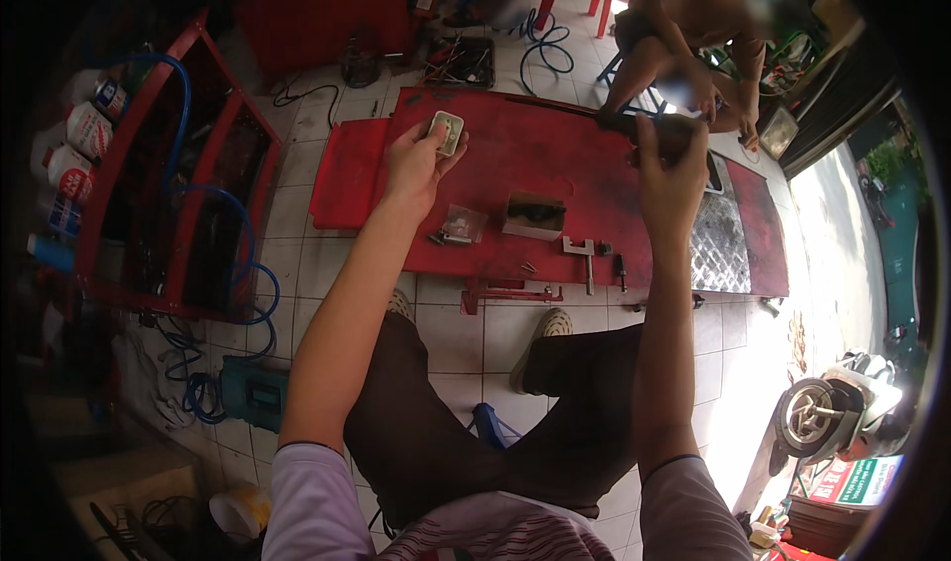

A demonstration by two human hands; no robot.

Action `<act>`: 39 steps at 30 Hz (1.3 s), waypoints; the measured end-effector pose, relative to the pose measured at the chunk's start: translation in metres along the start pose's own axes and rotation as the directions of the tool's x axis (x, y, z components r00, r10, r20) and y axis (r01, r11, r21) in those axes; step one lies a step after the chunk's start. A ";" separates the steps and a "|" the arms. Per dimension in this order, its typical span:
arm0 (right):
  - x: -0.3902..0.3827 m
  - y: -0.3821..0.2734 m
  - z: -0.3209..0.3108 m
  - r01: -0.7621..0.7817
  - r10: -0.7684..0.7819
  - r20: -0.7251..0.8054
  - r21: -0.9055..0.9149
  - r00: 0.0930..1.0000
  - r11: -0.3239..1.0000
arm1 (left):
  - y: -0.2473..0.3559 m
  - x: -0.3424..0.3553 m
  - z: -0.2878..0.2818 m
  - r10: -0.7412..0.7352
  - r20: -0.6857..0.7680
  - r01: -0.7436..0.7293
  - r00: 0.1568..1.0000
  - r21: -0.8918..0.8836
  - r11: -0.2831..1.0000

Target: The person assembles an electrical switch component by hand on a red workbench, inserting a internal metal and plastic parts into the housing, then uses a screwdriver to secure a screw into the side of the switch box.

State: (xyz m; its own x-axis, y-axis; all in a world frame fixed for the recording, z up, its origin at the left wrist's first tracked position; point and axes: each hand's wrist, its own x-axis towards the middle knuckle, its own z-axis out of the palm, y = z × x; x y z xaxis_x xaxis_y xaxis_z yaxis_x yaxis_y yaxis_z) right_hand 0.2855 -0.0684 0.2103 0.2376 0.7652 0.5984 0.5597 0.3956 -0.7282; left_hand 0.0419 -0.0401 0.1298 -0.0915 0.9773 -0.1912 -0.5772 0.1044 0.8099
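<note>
Near the left of the red bench, my left hand [418, 165] holds a small pale-green rectangular container [448, 133]. At the bench's right, my right hand [666, 180] is raised with curled fingers around something dark that I cannot make out against the background. On the red bench top [466, 175] below and between my hands lie an open cardboard box [534, 219] with black items, a small clear bag [461, 224], a metal clamp-like tool [584, 259] and small parts.
A red cart [193, 56] with blue hose stands left, near a teal case [253, 398]. Another person [684, 36] sits beyond the bench's right. A tool tray [461, 61] lies behind the bench, a scooter [832, 412] stands at the right, and a blue stool [487, 422] is beneath me.
</note>
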 end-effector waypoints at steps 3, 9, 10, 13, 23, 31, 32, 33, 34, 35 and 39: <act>-0.015 0.053 0.087 0.141 -0.062 0.323 -0.226 0.944 0.964 | -0.001 0.013 -0.034 0.008 0.021 -0.006 1.000 -0.082 0.997; -0.044 0.105 0.224 0.118 0.149 0.558 -0.414 0.817 0.903 | 0.043 0.021 -0.060 0.009 0.019 -0.007 1.000 -0.083 0.997; -0.042 0.111 0.246 0.123 0.152 0.559 -0.424 0.815 0.897 | 0.053 0.031 -0.069 0.005 0.017 -0.004 1.000 -0.080 0.997; -0.019 0.123 0.313 0.167 0.134 0.557 -0.457 0.819 0.874 | 0.077 0.070 -0.103 0.035 0.029 -0.033 0.999 -0.071 0.997; 0.048 0.085 0.334 0.220 0.130 0.600 -0.474 0.789 0.853 | 0.170 0.075 -0.125 0.054 -0.049 -0.054 0.997 0.006 0.999; 0.035 0.059 0.293 0.212 0.127 0.621 -0.442 0.774 0.872 | 0.188 0.040 -0.100 0.046 -0.010 -0.046 0.999 -0.008 0.999; 0.029 0.068 0.298 0.215 0.123 0.617 -0.444 0.777 0.870 | 0.181 0.043 -0.103 0.063 0.007 -0.063 0.998 -0.004 0.998; 0.023 0.076 0.301 0.218 0.119 0.612 -0.447 0.782 0.868 | 0.173 0.044 -0.105 0.066 0.008 -0.066 0.998 -0.007 0.998; 0.018 0.085 0.302 0.227 0.114 0.613 -0.449 0.781 0.864 | 0.163 0.045 -0.106 0.068 0.011 -0.068 0.998 -0.012 0.998; 0.006 0.088 0.299 0.224 0.125 0.628 -0.446 0.768 0.866 | 0.156 0.040 -0.106 0.053 -0.006 -0.053 0.999 -0.008 0.999; -0.016 0.089 0.282 0.181 0.150 0.602 -0.454 0.785 0.872 | 0.134 0.041 -0.108 0.047 -0.034 -0.046 0.998 0.035 0.998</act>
State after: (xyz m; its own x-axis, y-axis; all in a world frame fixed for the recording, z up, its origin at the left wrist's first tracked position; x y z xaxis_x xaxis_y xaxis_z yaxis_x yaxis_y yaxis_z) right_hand 0.1076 0.0982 0.0415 -0.2073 0.9652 0.1593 0.8917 0.2534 -0.3750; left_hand -0.1272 -0.0054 0.1708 -0.1458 0.9743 -0.1717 -0.5435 0.0662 0.8368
